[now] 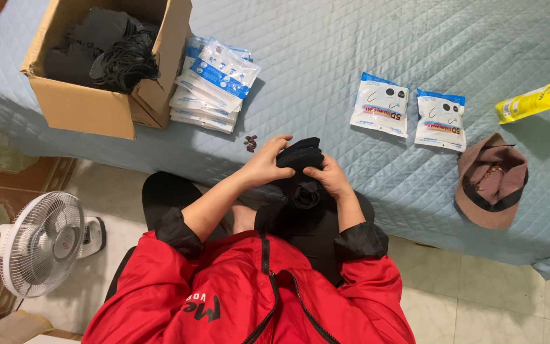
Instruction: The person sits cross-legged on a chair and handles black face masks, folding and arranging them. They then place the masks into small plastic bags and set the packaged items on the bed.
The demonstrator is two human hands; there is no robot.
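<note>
Both hands — left hand (263, 164), right hand (329, 176) — clench a black mask stack (299, 156) (soft, folded).

Your hands, the left hand (263, 167) and the right hand (330, 176), close on a stack of black masks (299, 156) of soft, matt cloth. The bed cover (364, 38) is quilted grey-blue fabric with a faint sheen. At far left the box (87, 105) is plain brown cardboard, matt, holding more matt black cloth. The flat packets (214, 83) beside it and the two packets (408, 111) at right are glossy plastic film. The yellow pouch (539, 95) is shiny. The brown cap (491, 181) looks felt-like. Your red jacket (224, 293) is smooth synthetic cloth; the fan (42, 243) is white plastic.
</note>
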